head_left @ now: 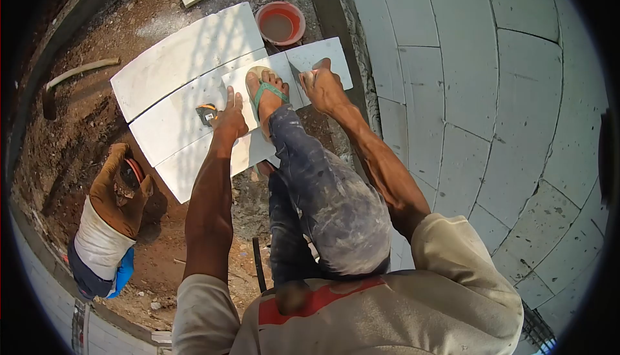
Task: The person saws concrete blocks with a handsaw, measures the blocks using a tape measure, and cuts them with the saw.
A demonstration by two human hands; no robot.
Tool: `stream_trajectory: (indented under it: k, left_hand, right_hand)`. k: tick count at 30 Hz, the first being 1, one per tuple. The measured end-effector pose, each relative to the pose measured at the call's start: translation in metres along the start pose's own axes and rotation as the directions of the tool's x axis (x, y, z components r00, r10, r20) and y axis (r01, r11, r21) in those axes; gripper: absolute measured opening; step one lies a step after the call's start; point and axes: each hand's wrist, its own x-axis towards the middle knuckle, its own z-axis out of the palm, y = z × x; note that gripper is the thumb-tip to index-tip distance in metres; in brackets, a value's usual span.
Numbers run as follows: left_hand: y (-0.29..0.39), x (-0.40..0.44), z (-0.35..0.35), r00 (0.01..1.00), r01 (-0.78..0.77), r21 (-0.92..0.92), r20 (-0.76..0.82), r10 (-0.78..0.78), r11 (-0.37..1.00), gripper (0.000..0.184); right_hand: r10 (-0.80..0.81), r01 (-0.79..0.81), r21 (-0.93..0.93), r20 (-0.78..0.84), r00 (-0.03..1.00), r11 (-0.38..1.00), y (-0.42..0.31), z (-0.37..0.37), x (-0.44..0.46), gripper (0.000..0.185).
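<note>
My left hand point(230, 117) lies on the white block point(234, 75) under my foot, its fingers stretched out toward the far side. Just left of it, a black and orange tape measure point(206, 114) rests on the neighbouring block. My sandalled foot point(267, 97), in a green-strapped flip-flop, presses on the same block. To the right, my right hand point(325, 88) is closed in a fist over a smaller white block piece point(329, 55). What its fingers hold, if anything, is hidden. A dark grey patch shows beside that fist.
Large white blocks point(187, 64) lie side by side on the ground. Behind them stands a red bucket point(279, 24) with grey contents. A block wall point(471, 90) rises at right. At left, another person point(111, 226) bends over near a wooden-handled tool point(81, 71).
</note>
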Motion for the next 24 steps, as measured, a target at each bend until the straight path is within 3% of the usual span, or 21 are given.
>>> stream_trajectory:
  k: [3,5,7,9,11,12,14,16,17,20,24]
  left_hand:
    - [0.003,0.004,-0.013,1.0,-0.014,0.02,-0.026,0.015,1.0,0.094]
    - [0.0,-0.005,0.001,0.999,-0.053,0.013,-0.002,0.053,0.999,0.105]
    - [0.0,-0.003,0.0,0.999,-0.05,-0.003,-0.019,0.05,0.999,0.103]
    - [0.0,-0.004,0.009,0.999,-0.043,-0.029,-0.033,0.042,0.999,0.097]
    - [0.002,-0.003,0.01,0.999,-0.029,-0.049,-0.024,0.028,0.998,0.098]
    - [0.001,-0.004,0.006,0.999,-0.025,-0.053,-0.021,0.024,0.998,0.098]
    - [-0.001,-0.006,0.0,0.999,-0.011,-0.031,-0.036,0.009,0.999,0.098]
    - [0.006,-0.016,0.003,0.998,-0.015,0.043,-0.068,0.018,0.999,0.095]
    - [0.004,-0.006,-0.011,0.994,-0.02,0.042,-0.108,0.024,0.999,0.095]
    - [0.008,-0.013,0.005,0.999,0.004,0.026,-0.053,-0.003,1.0,0.095]
    - [0.013,-0.011,0.003,0.999,0.031,-0.004,-0.03,-0.031,1.0,0.096]
  right_hand:
    - [-0.003,0.005,0.042,-0.04,0.999,0.999,0.014,-0.027,-0.101,0.04]
    - [-0.005,0.013,0.098,-0.082,0.997,0.995,0.038,-0.051,-0.184,0.036]
    - [0.028,-0.017,0.099,-0.109,0.994,0.995,0.036,-0.07,-0.209,0.035]
    - [0.043,-0.033,0.11,-0.089,0.995,0.993,0.031,-0.078,-0.212,0.035]
    - [0.002,0.001,0.085,-0.025,1.0,0.996,0.012,-0.058,-0.133,0.039]
    - [0.134,-0.131,0.133,-0.008,0.991,0.982,0.013,-0.033,-0.079,0.041]
    - [0.184,-0.187,0.069,0.046,0.982,0.98,-0.006,-0.017,-0.022,0.045]
    - [0.079,-0.076,-0.042,0.069,0.994,0.996,-0.009,-0.032,-0.054,0.045]
    - [-0.011,0.011,-0.035,0.021,1.0,0.999,-0.003,-0.036,-0.073,0.045]
    - [-0.023,0.029,0.062,-0.105,0.994,0.998,0.029,-0.078,-0.203,0.042]
    - [0.001,0.004,0.064,-0.071,0.997,0.998,0.018,-0.081,-0.171,0.041]
